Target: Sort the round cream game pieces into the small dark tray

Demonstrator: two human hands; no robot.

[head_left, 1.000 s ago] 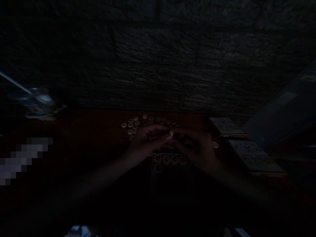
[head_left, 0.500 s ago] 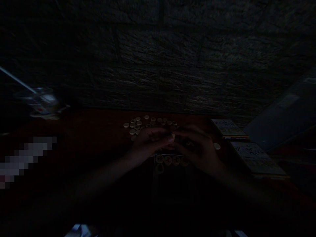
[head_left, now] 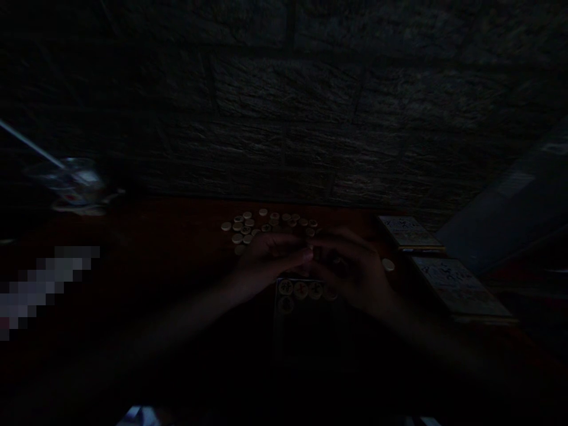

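Observation:
My left hand and my right hand meet over the middle of the table, fingers bent and tips together. Pinched between them is a small pale xiangqi piece, mostly hidden by the fingertips. Just below the hands lies a dark, shallow box or tray with a light edge. Inside its far end, round wooden xiangqi pieces sit in a row, with one more piece under the left end of that row. The dim light hides much of the tray.
Several loose xiangqi pieces lie beyond my hands on the reddish table. A single piece is right of my right hand. Two flat printed boxes lie further right. A clear cup with a straw stands far left. A stone wall rises behind.
Both hands stay together at nearly the same spot. The pale piece between the fingertips shows less of its bright surface now. The view has shifted very slightly.

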